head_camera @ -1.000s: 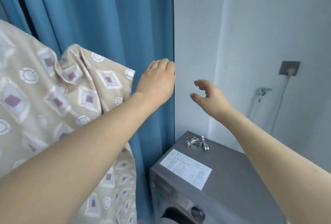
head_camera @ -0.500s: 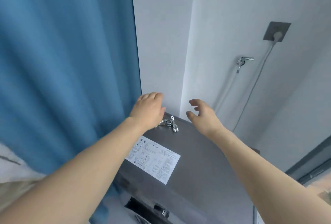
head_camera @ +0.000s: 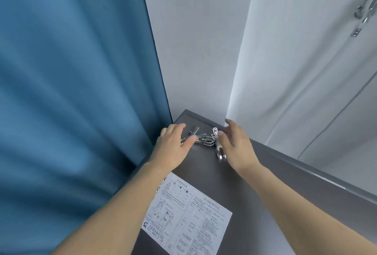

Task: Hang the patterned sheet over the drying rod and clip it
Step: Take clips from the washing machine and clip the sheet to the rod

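A small pile of metal clips [head_camera: 206, 140] lies at the back of the grey washing machine's top [head_camera: 240, 185]. My left hand [head_camera: 171, 148] lies over the left end of the pile with its thumb on one clip; whether it grips it is unclear. My right hand [head_camera: 237, 148] is at the right end, fingers apart, thumb touching an upright clip [head_camera: 217, 144]. The patterned sheet and the drying rod are out of view.
A blue curtain [head_camera: 77, 91] hangs close on the left, against the machine's side. White walls meet in a corner behind the machine. A white instruction sticker [head_camera: 187, 216] lies on the machine's top. A tap and hose [head_camera: 363, 13] are on the right wall.
My view swung right and down, away from the sheet. Both hands dropped from in front of the curtain and wall onto the clips on the machine.
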The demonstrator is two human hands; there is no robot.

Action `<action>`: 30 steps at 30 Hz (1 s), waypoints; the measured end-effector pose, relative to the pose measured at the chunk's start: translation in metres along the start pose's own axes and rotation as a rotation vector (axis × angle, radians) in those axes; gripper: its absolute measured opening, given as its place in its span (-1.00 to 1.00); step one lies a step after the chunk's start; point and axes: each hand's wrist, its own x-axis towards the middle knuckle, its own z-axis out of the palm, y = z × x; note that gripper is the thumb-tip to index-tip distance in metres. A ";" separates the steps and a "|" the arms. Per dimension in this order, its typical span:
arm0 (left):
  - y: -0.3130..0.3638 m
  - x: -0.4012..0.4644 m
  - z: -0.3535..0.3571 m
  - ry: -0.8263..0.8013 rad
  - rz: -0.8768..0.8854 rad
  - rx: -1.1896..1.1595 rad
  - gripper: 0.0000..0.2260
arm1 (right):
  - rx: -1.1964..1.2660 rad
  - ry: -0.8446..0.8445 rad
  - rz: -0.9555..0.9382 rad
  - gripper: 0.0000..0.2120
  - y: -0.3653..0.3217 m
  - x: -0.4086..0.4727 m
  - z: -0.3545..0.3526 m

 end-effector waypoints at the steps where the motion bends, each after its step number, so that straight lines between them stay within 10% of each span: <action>1: -0.004 0.005 0.009 0.004 0.017 -0.004 -0.47 | -0.006 -0.024 -0.013 -0.51 0.007 0.006 0.007; 6: -0.020 0.001 0.049 0.087 0.112 0.106 -0.53 | -0.366 0.000 -0.176 -0.49 0.034 0.007 0.032; 19: -0.023 0.000 0.052 0.360 -0.097 -0.361 -0.84 | 0.031 0.204 -0.207 -0.94 0.036 0.010 0.033; 26: -0.019 0.004 0.052 0.496 -0.150 -0.248 -0.71 | 0.145 0.104 -0.053 -0.93 0.028 0.024 0.030; 30: -0.020 0.005 0.051 0.484 -0.178 -0.277 -0.63 | -0.173 -0.104 -0.323 -0.76 0.007 0.042 0.020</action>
